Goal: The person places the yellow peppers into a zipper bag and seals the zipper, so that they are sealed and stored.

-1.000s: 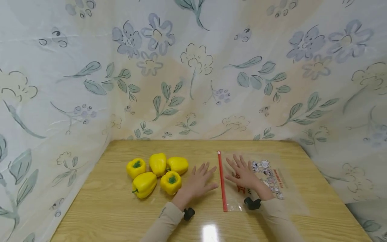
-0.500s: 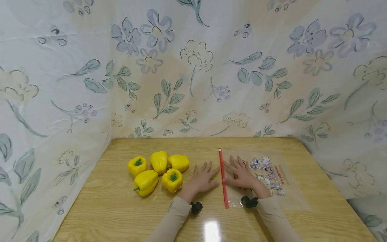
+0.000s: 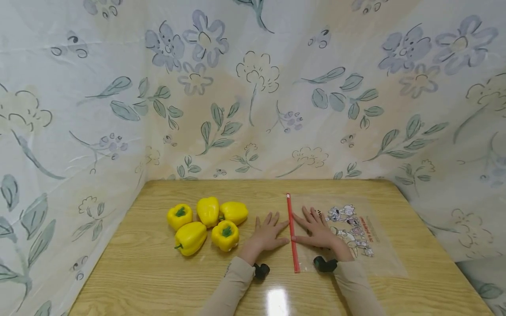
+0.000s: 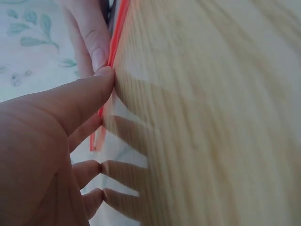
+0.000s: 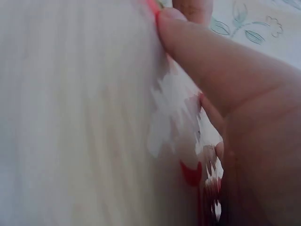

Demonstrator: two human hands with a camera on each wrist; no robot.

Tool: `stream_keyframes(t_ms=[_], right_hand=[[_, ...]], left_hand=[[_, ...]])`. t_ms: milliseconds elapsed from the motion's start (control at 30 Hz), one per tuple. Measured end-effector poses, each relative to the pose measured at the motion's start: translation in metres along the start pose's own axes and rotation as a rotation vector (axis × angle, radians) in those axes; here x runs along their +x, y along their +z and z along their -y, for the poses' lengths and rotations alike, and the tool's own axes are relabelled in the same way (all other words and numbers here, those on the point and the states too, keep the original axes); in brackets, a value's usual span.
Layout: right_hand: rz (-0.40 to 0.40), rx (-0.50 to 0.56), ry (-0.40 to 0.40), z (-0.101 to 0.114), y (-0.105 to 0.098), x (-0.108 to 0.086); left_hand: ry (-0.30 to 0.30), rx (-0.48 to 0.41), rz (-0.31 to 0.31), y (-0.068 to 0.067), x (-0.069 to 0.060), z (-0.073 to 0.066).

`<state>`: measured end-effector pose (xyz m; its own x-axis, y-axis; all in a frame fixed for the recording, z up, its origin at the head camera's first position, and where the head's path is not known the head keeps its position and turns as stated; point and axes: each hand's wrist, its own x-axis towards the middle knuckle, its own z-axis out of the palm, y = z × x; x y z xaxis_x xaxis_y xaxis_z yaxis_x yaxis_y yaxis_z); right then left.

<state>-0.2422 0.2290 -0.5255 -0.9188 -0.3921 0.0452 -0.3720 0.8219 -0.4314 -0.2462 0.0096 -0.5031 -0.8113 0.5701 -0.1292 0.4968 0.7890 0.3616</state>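
Head view: left hand (image 3: pixel 269 235) and right hand (image 3: pixel 319 233) are splayed wide, not gripping anything, right by the red zip (image 3: pixel 294 258) of the bag (image 3: pixel 384 250). Bag's flat on the tabletop (image 3: pixel 158 285), peppers (image 3: pixel 191 238) to the left.

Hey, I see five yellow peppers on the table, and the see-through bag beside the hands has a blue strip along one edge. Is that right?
Not quite: the strip is red, not blue. The head view shows it along one edge of the see-through bag. The five yellow peppers on the table are right.
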Motion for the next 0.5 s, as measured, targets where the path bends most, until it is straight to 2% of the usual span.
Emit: stream_keyframes(t_ms=[367,500], right_hand=[[-0.009,0.010,0.002,0.0007,-0.0014,-0.0033],[-0.001,0.017,0.002,-0.0001,-0.0007,-0.0014]], left_hand=[[-0.006,-0.046,-0.042,0.0044,0.0016,-0.0015],[-0.007,-0.038,-0.054,0.0046,0.0002,-0.0003]])
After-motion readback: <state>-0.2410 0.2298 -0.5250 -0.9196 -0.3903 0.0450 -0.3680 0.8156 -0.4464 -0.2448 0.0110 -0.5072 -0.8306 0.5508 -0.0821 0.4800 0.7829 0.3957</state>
